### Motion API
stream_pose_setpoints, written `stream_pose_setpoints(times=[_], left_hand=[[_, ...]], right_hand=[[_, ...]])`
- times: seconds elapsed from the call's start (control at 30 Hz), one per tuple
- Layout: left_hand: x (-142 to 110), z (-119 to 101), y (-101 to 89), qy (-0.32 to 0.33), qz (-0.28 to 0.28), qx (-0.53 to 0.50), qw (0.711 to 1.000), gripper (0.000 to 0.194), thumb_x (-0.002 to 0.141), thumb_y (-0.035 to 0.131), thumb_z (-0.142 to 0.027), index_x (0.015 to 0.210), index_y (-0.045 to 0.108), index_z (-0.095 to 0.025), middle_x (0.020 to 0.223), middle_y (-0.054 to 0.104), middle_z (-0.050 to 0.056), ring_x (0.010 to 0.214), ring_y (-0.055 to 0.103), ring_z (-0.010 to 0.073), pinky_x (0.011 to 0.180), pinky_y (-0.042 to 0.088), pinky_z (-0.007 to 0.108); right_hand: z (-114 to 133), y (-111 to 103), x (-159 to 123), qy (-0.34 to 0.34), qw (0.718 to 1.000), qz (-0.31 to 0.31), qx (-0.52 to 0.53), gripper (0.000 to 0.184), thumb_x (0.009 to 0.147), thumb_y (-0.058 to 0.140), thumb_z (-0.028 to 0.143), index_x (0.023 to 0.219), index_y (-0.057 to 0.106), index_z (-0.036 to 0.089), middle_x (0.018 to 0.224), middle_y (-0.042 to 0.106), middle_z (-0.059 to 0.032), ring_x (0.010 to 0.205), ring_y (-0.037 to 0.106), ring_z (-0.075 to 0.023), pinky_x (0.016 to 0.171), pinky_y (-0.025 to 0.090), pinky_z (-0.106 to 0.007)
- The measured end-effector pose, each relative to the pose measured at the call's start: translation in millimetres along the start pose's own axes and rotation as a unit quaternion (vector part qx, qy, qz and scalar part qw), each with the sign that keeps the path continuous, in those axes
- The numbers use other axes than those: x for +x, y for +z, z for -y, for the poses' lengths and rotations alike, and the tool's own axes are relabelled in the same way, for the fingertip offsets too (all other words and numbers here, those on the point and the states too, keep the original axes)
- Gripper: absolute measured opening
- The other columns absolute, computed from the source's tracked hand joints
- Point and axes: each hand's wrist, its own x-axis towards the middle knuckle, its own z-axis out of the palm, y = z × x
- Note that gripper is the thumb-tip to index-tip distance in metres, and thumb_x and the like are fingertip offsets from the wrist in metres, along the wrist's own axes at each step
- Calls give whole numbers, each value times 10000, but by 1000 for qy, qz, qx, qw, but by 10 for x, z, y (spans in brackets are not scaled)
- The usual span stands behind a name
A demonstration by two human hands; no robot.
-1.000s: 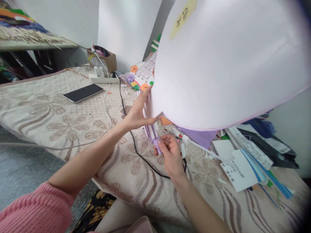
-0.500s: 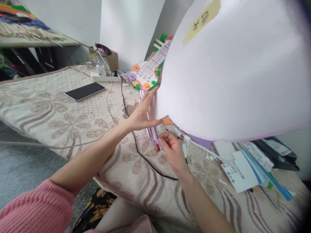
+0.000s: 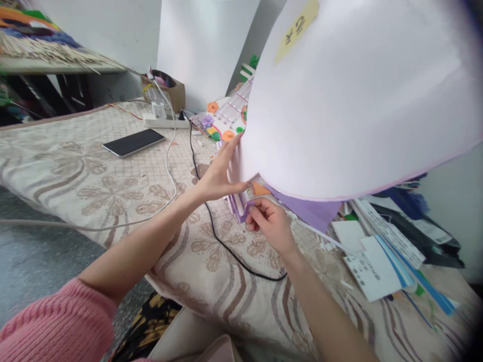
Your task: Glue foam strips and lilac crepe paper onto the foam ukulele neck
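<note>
A large white board (image 3: 354, 100) with a curved outline and a yellow label stands tilted at the right. My left hand (image 3: 221, 176) grips its narrow left edge, thumb on the near face and fingers stretched along the side. Below the thumb, the end of that edge shows white and purple layers. My right hand (image 3: 267, 221) pinches a purple paper strip (image 3: 242, 213) at this lower corner, thumb against forefinger. Behind the board leans a white piece decorated with orange and purple paper flowers (image 3: 212, 107), partly hidden.
A phone (image 3: 134, 143) lies left on the patterned tablecloth. Nearby are a power strip (image 3: 166, 121), a cardboard box (image 3: 174, 93) and a black cable (image 3: 215, 229). Purple sheet (image 3: 313, 211) shows under the board; white cards (image 3: 372, 271) and a black packet (image 3: 433, 241) lie right.
The white board has tilted, its lower right edge rising and uncovering more purple sheet. My right hand has moved slightly up and right with the purple strip; my left keeps its grip.
</note>
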Motion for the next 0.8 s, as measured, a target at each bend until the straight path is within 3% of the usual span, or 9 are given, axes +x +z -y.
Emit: stream_pose_setpoints(times=[0.1, 0.23, 0.37, 0.6, 0.8], left_hand=[[5, -24, -20, -15, -5, -2, 1000, 1033, 779, 728, -529, 1576, 134, -247, 1590, 302, 186, 1448, 337, 381, 1167, 346, 531], [12, -40, -53, -31, -4, -4, 999, 1041, 762, 746, -501, 1574, 144, -249, 1581, 311, 183, 1439, 340, 380, 1157, 358, 534], [17, -30, -68, -41, -11, -21, 999, 1026, 757, 751, -489, 1567, 177, -227, 1580, 315, 189, 1435, 347, 379, 1168, 342, 526], [22, -26, -73, -48, -5, -26, 998, 1012, 756, 753, -458, 1563, 184, -237, 1595, 305, 183, 1449, 335, 378, 1180, 321, 540], [17, -10, -47, -40, -8, -24, 999, 1039, 772, 741, -486, 1573, 126, -246, 1620, 254, 185, 1480, 297, 379, 1193, 302, 553]], right_hand=[[-10, 39, 90, -57, 993, -47, -96, 140, 881, 609, 336, 827, 637, 210, 555, 533, 62, 463, 473, -105, 472, 366, -248], [-5, 96, 169, -93, 984, -87, -127, 64, 824, 639, 258, 780, 636, 212, 607, 520, 49, 548, 465, -123, 545, 350, -271], [-20, 125, 206, -102, 984, -94, -115, 89, 816, 633, 276, 763, 594, 216, 726, 553, 16, 640, 510, -145, 600, 405, -279], [-98, 137, 236, -71, 993, -63, -69, 133, 842, 624, 322, 802, 544, 223, 696, 540, 36, 590, 514, -129, 552, 424, -255], [-173, 139, 271, -77, 993, -78, -38, 167, 827, 647, 307, 875, 499, 245, 747, 525, 38, 611, 509, -129, 536, 422, -247]])
